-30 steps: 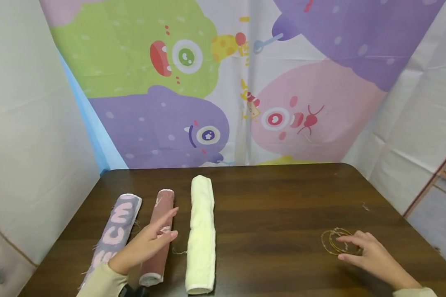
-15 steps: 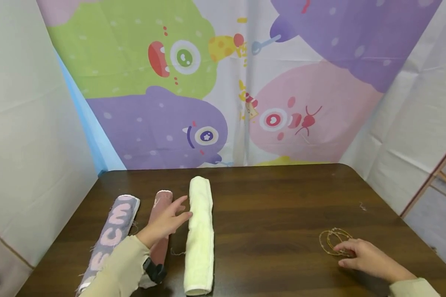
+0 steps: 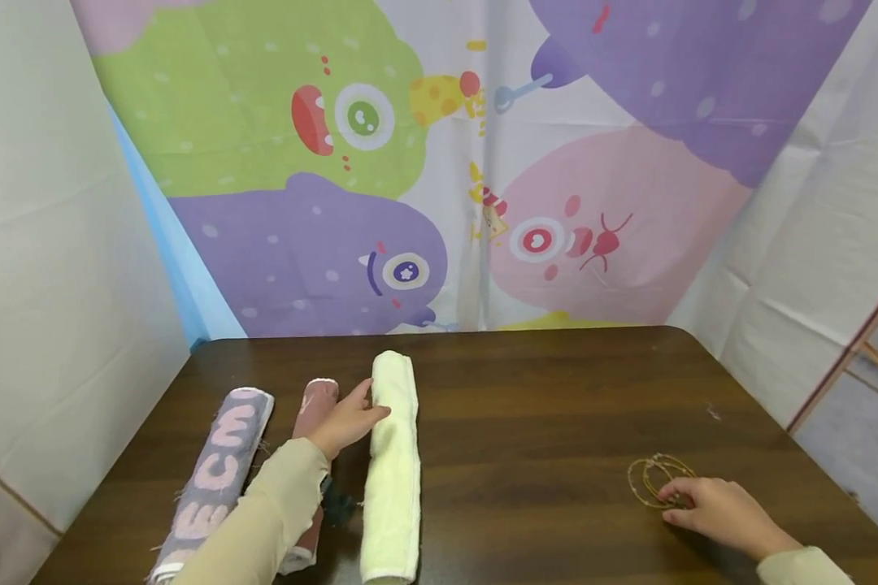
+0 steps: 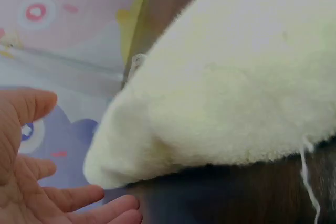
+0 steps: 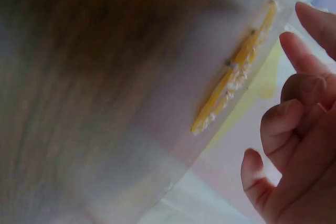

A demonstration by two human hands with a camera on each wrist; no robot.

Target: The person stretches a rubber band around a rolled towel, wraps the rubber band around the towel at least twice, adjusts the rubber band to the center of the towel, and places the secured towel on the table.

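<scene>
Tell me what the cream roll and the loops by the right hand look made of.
Cream roll: soft terry-like cloth, judging by its fuzzy nap and loose thread. Loops: thin yellowish rings, possibly rubber bands or cord; too small to be sure.

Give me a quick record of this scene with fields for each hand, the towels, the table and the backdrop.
left hand: fingers on the side of the cream rolled towel
right hand: fingertips on the rubber bands
other towels: maroon roll, grey lettered roll, left of the cream one
table: dark wood
backdrop: cartoon monsters
</scene>
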